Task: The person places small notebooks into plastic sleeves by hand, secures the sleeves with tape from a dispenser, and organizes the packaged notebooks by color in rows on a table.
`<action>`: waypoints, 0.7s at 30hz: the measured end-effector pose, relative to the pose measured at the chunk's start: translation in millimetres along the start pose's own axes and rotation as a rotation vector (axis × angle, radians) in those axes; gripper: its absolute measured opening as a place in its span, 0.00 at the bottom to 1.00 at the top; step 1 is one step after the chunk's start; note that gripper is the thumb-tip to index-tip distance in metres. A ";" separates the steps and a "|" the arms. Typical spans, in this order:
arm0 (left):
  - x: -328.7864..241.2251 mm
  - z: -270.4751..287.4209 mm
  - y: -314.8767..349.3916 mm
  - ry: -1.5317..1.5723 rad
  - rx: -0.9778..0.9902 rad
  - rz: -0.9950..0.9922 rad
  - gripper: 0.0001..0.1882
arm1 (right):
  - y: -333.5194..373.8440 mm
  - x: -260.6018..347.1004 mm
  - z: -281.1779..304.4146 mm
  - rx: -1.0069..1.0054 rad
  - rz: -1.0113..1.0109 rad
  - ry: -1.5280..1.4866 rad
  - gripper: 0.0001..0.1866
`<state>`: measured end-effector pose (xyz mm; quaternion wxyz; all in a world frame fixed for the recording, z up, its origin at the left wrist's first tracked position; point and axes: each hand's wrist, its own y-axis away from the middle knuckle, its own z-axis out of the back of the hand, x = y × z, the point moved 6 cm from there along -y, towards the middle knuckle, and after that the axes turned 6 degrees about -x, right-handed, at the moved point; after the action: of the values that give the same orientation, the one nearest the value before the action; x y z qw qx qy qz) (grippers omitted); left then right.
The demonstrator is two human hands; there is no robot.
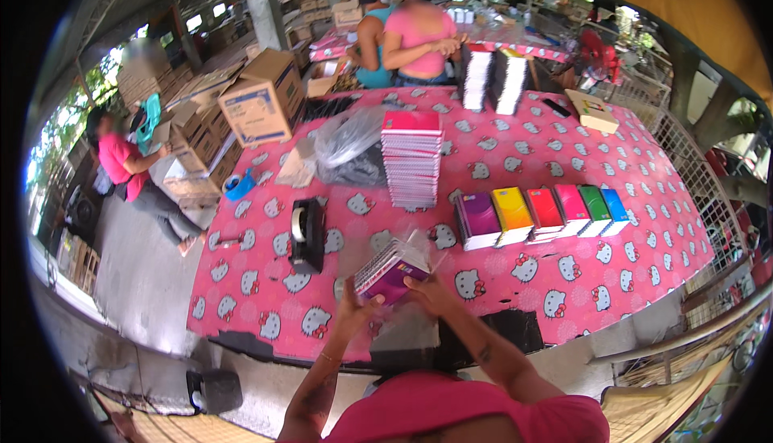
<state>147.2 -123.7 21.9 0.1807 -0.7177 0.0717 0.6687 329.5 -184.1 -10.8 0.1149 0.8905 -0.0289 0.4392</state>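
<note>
Above the near edge of the table, both hands grip a small bundle of purple spiral notebooks point(393, 278), tilted, with the coil edges up and to the left. My left hand point(354, 309) closes on its left lower corner. On the right side, my right hand point(428, 293) has its thumb on the purple cover. Clear plastic point(419, 243) sticks out past the bundle's far end and right side; how far it wraps the notebooks I cannot tell. Left of them stands a black tape dispenser point(307, 236). Beyond rises a tall stack of spiral notebooks point(411, 161) with a red top cover.
A row of purple, yellow, red, pink, green and blue notebooks point(544, 222) lies to the right. Grey plastic bags point(348, 149), blue tape point(238, 186) and cardboard boxes point(262, 101) are at left. Two notebook stacks point(509, 82) stand far back. Other people are nearby.
</note>
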 end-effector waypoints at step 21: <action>39.8 178.5 -116.0 -0.024 -0.308 0.299 0.08 | 41.0 82.5 -137.9 0.151 0.881 1.665 0.18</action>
<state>24.3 52.5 -5.5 -0.0316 -0.7101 0.0721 0.6997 266.8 -188.2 142.7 -0.1356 0.2047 -0.2432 0.9384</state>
